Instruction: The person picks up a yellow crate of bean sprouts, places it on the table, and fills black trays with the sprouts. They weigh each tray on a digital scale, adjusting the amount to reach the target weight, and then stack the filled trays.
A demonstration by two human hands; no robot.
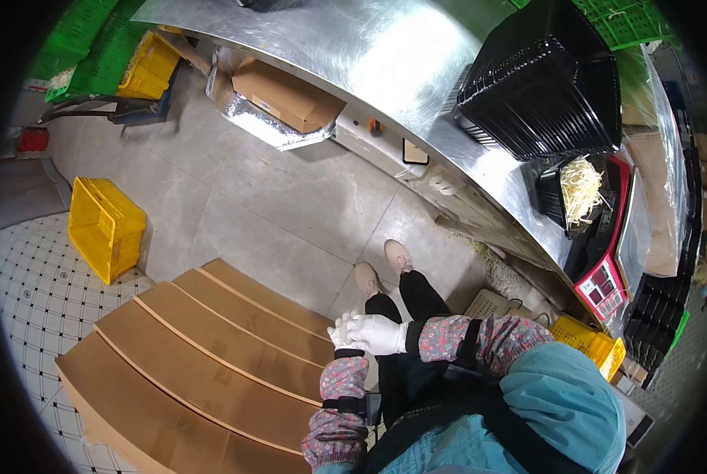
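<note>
My left hand (343, 333) and my right hand (381, 335), both in white gloves, are pressed together in front of my body. Their fingers are closed against each other, and anything between them is hidden. Right beside the left hand stands a row of large brown cardboard boxes (235, 355). Below the hands my shoes (398, 257) show on the grey floor.
A steel table (337, 47) holds stacked black plastic trays (539, 87), and a black tray of pale shreds (581, 192) on a red scale (602, 286). A yellow crate (107, 229) stands on the floor at left. An open cardboard box (286, 93) sits under the table.
</note>
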